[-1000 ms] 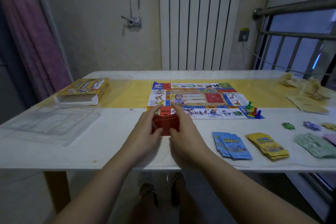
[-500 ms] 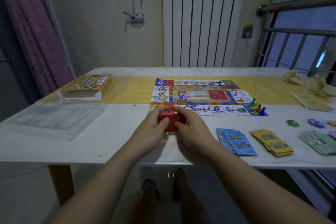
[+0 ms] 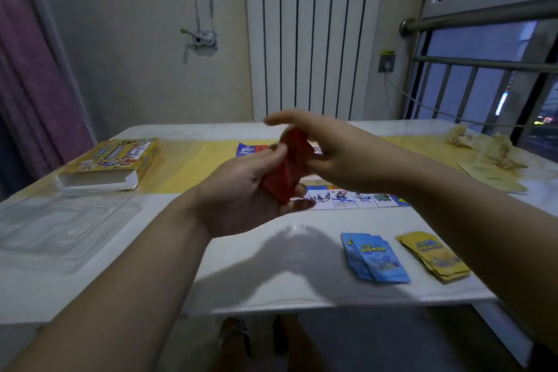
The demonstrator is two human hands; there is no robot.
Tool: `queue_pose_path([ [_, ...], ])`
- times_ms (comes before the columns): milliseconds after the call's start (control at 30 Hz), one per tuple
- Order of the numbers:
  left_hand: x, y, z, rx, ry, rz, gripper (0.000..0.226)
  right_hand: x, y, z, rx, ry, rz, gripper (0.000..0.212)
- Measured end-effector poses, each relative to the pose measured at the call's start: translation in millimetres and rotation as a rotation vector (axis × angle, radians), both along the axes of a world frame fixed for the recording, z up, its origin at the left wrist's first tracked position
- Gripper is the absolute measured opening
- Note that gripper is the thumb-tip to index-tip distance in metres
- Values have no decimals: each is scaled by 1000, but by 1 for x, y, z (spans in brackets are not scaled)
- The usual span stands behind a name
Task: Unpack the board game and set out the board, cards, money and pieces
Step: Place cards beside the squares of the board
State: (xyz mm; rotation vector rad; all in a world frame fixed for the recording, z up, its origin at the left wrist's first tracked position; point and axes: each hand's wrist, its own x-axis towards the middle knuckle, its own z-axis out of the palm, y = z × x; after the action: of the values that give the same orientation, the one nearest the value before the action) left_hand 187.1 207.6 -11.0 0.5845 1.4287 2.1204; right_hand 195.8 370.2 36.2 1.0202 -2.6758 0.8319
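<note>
Your left hand (image 3: pixel 241 199) is palm up, fingers curled round the red cards (image 3: pixel 285 169), above mid-table (image 3: pixel 271 275) | your right hand (image 3: pixel 341 157) touches their 3 o'clock side, blurred, can't tell if it pinches | board (image 3: pixel 353 199) at 12 o'clock behind | blue cards (image 3: pixel 374 257) and yellow cards (image 3: pixel 434 254) at 4 o'clock | box (image 3: pixel 111 160) at 10 o'clock

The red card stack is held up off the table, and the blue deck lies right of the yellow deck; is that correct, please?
Not quite: the head view shows the blue deck left of the yellow deck. The red card stack is indeed held off the table.
</note>
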Motion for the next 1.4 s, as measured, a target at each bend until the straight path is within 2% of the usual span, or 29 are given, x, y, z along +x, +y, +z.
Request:
queue_pose_path([
  [100, -14, 19, 7, 107, 5, 63, 50, -11, 16, 5, -48, -74, -4, 87],
  [200, -30, 36, 12, 107, -1, 74, 55, -23, 23, 5, 48, 28, -70, 103],
  [300, -49, 50, 16, 94, 5, 88, 47, -39, 31, 7, 34, 139, -126, 96],
  [433, -68, 57, 18, 55, -3, 11, 47, -61, 46, 10, 49, 88, -155, 83],
  [533, -82, 62, 12, 84, -64, 6, 43, -78, 55, 7, 79, 50, -159, 90],
  [633, -99, 69, 8, 141, -150, 36, 37, -92, 61, 2, 25, -7, -177, 100],
  [767, -121, 76, 10, 163, -160, 37, 48, -108, 67, 0, -142, -41, -166, 71],
  [967, -144, 89, 6, 141, -150, 24, 45, -139, 75, 8, -16, -102, -193, 52],
  [1033, -152, 91, -1, -85, 3, 116, 47, -152, 79, 4, 79, -131, -220, 51],
  [1133, -163, 83, -17, -708, 457, 383, 45, -175, 86, -12, 358, -210, -314, 50],
  [1167, -169, 79, -27, -921, 616, 422, 43, -182, 88, -19, 462, -235, -345, 51],
  [1233, -179, 74, -44, -1234, 809, 343, 39, -194, 89, -32, 634, -283, -386, 57],
  [1300, -183, 72, -55, -1387, 847, 219, 36, -202, 86, -41, 725, -329, -400, 62],
  [1400, -183, 71, -59, -1476, 816, 141, 36, -210, 81, -46, 774, -359, -399, 64],
])
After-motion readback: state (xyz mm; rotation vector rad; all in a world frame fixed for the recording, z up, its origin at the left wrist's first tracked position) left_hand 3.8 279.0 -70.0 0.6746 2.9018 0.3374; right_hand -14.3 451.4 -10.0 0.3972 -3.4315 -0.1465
